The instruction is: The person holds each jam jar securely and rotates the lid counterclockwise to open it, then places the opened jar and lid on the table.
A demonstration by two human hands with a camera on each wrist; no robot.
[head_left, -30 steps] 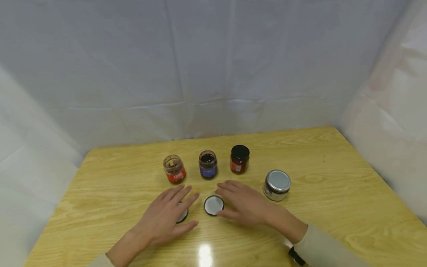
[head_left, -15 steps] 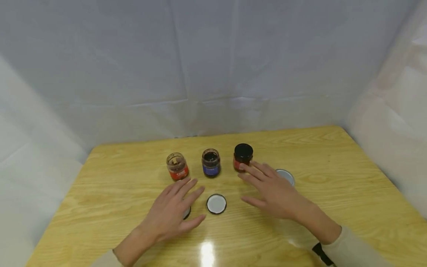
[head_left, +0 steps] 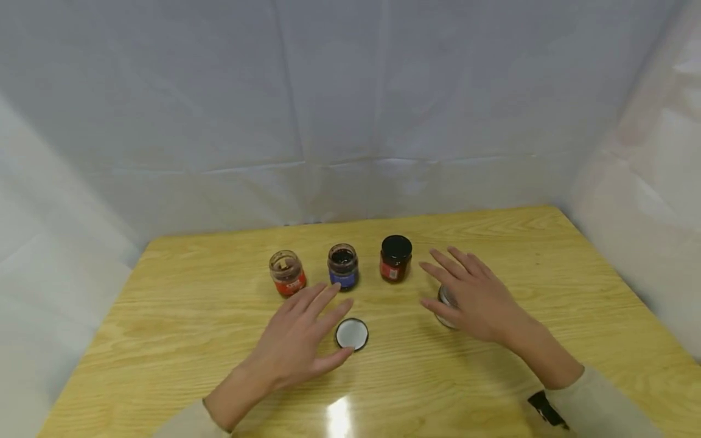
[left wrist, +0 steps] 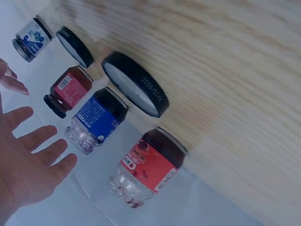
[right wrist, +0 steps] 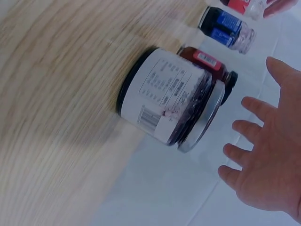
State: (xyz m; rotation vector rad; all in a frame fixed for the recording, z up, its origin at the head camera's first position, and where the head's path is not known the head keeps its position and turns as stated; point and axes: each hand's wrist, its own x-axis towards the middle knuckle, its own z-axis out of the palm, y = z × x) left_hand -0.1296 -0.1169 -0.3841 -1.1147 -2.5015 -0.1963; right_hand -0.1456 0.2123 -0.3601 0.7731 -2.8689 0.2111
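Note:
In the head view my left hand (head_left: 298,340) hovers with spread fingers over a black-rimmed lid (left wrist: 135,84), which it hides there; the left wrist view shows that lid lying upturned. A second upturned lid (head_left: 352,334) lies by my left thumb. My right hand (head_left: 482,304), fingers spread and holding nothing, is over a silver-lidded jar (right wrist: 164,96) with a white label, partly covering it in the head view. The right wrist view shows the fingers apart from that jar. Behind stand a lidless red-labelled jar (head_left: 287,274) and a lidless blue-labelled jar (head_left: 343,269).
A jar with a black lid and red label (head_left: 395,260) stands right of the blue-labelled one, closed. All rest on a wooden table (head_left: 208,274). Pale sheeting (head_left: 350,121) rises behind the table and at both sides.
My right hand has moved right, from beside the upturned lid past the black-lidded jar to above the silver-lidded jar. My left hand has shifted slightly right and now hides the left lid.

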